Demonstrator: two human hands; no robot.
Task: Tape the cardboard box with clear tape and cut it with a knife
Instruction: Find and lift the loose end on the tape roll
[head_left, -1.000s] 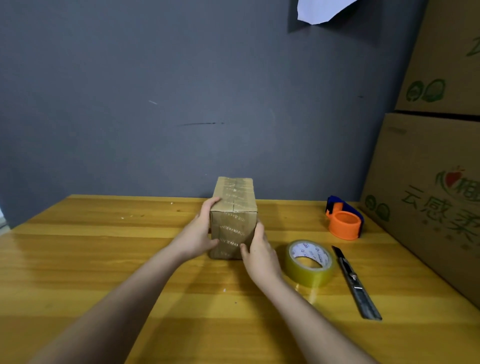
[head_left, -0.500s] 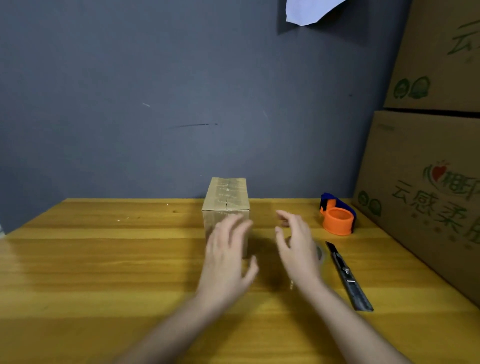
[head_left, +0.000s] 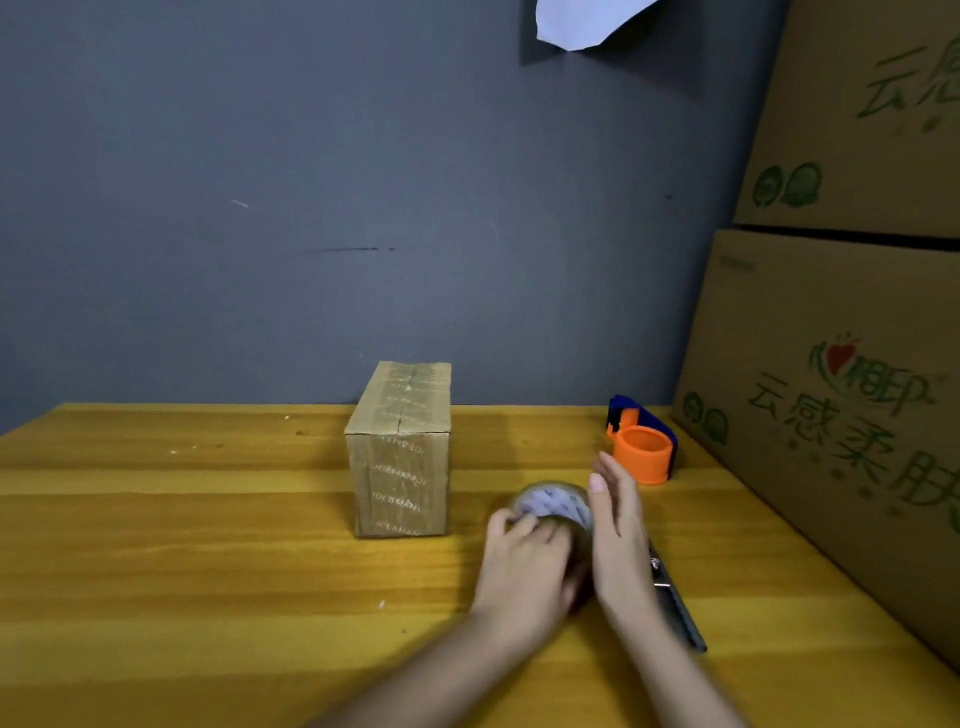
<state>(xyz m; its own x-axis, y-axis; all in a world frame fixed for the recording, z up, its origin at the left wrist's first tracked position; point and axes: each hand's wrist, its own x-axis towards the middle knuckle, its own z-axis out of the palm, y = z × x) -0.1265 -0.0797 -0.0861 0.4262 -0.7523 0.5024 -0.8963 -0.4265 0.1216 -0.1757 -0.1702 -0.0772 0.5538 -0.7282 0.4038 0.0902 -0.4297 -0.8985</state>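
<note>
Clear tape roll (head_left: 553, 503): we are curling left hand (head_left: 524, 564) fingers onto it, right hand (head_left: 618, 535) fingers straight, pressed together; grip firmly before lifting.

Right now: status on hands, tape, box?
Left hand on tape roll, right hand open beside it. Cardboard box stands apart, untouched. Knife partly under right wrist; nothing blocking.

The person's left hand (head_left: 524, 564) and right hand (head_left: 618, 525) are bare, without gloves, rings or a watch, and both forearms are uncovered, with no sleeve reaching into view.
</note>
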